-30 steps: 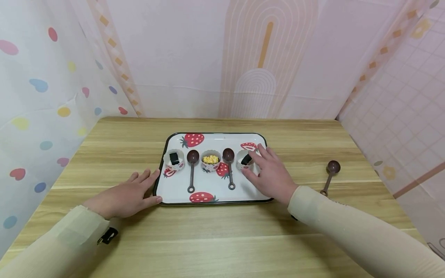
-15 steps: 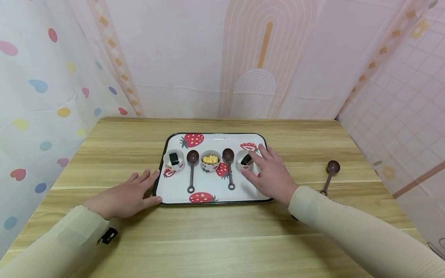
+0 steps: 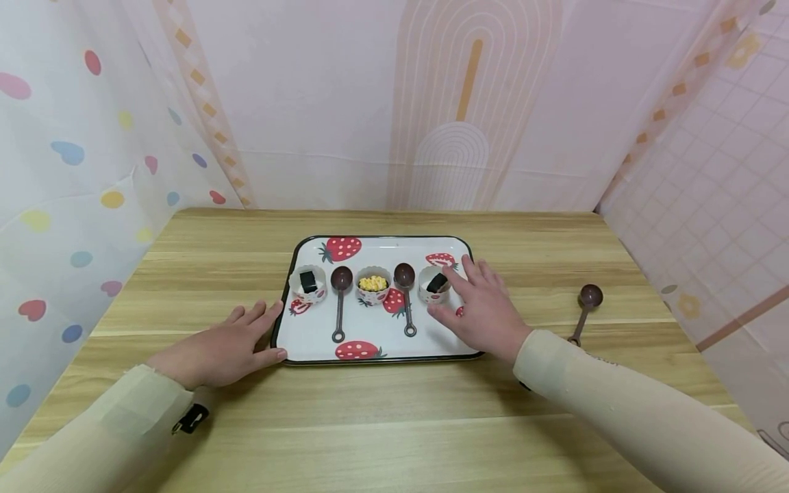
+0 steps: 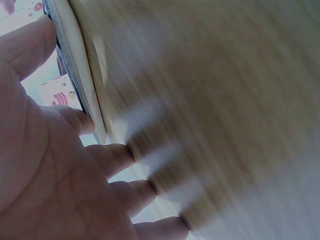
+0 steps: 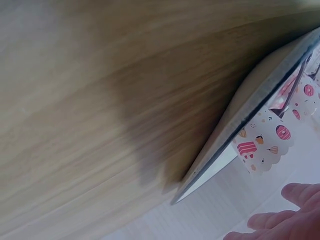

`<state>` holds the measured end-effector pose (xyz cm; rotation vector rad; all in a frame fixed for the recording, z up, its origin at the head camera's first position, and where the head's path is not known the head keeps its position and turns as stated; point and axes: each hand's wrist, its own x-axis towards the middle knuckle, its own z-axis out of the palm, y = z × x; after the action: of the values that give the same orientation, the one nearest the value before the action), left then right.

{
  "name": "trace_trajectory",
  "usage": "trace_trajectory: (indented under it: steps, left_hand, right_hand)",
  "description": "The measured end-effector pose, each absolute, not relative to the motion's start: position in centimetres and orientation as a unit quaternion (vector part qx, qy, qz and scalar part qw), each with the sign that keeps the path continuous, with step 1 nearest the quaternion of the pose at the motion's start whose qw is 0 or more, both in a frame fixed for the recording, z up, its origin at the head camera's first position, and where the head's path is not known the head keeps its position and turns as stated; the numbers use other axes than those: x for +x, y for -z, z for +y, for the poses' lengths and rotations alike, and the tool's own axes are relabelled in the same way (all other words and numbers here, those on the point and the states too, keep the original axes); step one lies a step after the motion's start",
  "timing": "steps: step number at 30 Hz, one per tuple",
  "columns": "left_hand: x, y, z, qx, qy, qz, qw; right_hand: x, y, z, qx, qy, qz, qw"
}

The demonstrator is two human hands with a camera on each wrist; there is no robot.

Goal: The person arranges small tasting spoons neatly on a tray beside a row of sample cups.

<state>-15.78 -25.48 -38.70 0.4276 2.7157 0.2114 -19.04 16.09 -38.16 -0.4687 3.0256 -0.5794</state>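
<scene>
A white strawberry-print tray (image 3: 370, 250) with a dark rim lies on the wooden table. In a row on it stand a left paper cup (image 3: 308, 294) and a right paper cup (image 3: 433, 296), each with a black-and-white piece inside, and a middle paper cup (image 3: 374, 297) of yellow bits. Between the cups lie two brown measuring spoons, a left one (image 3: 342, 279) and a right one (image 3: 405, 276). My left hand (image 3: 222, 349) rests at the tray's left edge, fingers extended, thumb at the rim. My right hand (image 3: 487, 308) hovers over the tray's right edge beside the right cup, fingers loosely spread, holding nothing.
A third brown measuring spoon (image 3: 590, 296) lies on the table (image 3: 394, 424) right of the tray, its handle end partly behind the right sleeve (image 3: 592, 376). Printed curtains (image 3: 320, 103) hang behind the table and on both sides.
My right hand has shifted slightly right, its fingers drawing a little away from the right paper cup. My left hand, the tray, the cups and the spoons have stayed in place.
</scene>
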Motion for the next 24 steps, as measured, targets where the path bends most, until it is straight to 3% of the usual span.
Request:
trace_trajectory:
  steps: [24]
  left_hand:
    - [-15.8,38.6,-25.4,0.151,-0.083,0.966,0.195]
  right_hand:
    - [-19.1,38.2,17.5,-0.123,0.153,0.98,0.033]
